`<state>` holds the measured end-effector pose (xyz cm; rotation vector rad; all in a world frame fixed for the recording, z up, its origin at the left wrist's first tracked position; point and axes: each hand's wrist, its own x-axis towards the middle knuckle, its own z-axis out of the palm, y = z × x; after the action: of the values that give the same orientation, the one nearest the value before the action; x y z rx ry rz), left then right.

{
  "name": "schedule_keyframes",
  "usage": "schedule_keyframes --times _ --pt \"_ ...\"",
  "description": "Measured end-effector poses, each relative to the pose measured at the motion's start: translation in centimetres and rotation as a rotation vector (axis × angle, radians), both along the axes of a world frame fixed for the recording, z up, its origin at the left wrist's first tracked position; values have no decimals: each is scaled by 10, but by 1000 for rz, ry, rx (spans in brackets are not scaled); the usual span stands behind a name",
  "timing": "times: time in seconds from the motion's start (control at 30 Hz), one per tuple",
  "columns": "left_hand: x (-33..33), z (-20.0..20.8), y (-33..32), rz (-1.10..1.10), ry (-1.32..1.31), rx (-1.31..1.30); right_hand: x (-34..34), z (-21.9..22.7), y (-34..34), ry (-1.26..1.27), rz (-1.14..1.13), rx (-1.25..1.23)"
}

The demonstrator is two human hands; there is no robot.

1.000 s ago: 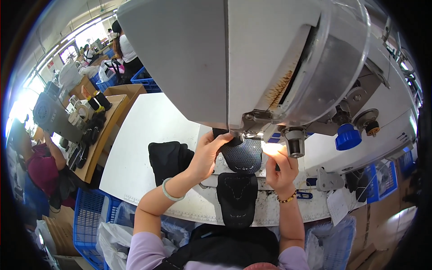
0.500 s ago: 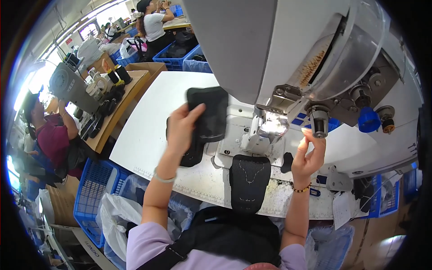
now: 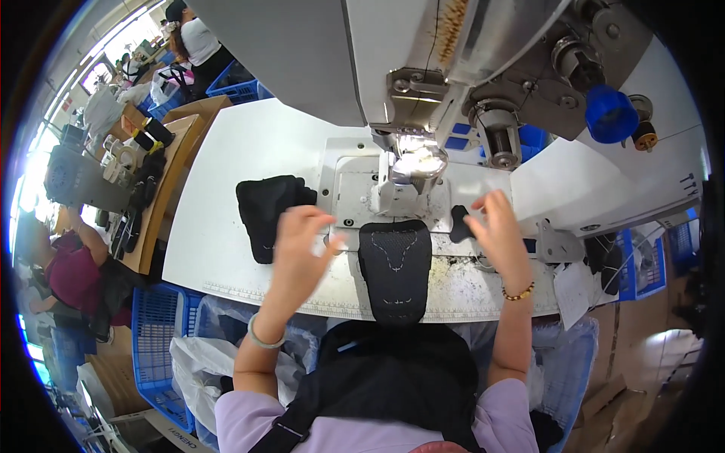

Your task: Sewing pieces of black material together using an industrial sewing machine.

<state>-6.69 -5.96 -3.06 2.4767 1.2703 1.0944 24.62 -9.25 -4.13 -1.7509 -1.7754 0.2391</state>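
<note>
My left hand (image 3: 300, 245) is empty, its fingers apart, hovering by the near right side of a stack of black fabric pieces (image 3: 266, 208) on the left of the white table. My right hand (image 3: 500, 235) is open too, thumb and fingers spread beside a small black shaped piece (image 3: 459, 224). Between the hands lies a pile of long black padded panels (image 3: 395, 264), its top one bearing pale stitch lines; its near end reaches the table's front edge. Just beyond it stands the lit needle area of a sewing machine (image 3: 414, 170).
The machine's grey head (image 3: 302, 45) overhangs the far side, with a blue knob (image 3: 612, 117) at right. Dark lint litters the white table (image 3: 219, 234). Blue crates (image 3: 162, 340) with plastic bags flank me below. Another person in maroon (image 3: 72, 264) sits at a machine on the left.
The black piece formerly in my left hand has been let go, and that hand has come nearer. My right hand has left the machine's thread parts and lowered toward the small black piece. The view shifted.
</note>
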Motion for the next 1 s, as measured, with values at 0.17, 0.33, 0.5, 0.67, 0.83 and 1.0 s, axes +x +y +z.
schedule_keyframes --times 0.17,0.33,0.5,0.67,0.83,1.0 --pt "34 -23 2 -244 20 -378 4 -41 -10 -84 -59 -1" --pt "37 -19 0 -152 -2 -468 -4 -30 -16 -206 -124 49" --pt "38 -16 4 -194 28 -539 -9 -25 -17 125 -80 93" --pt "43 -17 1 -184 -16 -325 -30 13 -33 944 5 -42" --pt "45 -25 2 -317 -148 -72 -58 28 -36 1012 269 -300" --pt "56 -4 -10 -534 -1257 -1174 -82 19 -25 653 409 103"
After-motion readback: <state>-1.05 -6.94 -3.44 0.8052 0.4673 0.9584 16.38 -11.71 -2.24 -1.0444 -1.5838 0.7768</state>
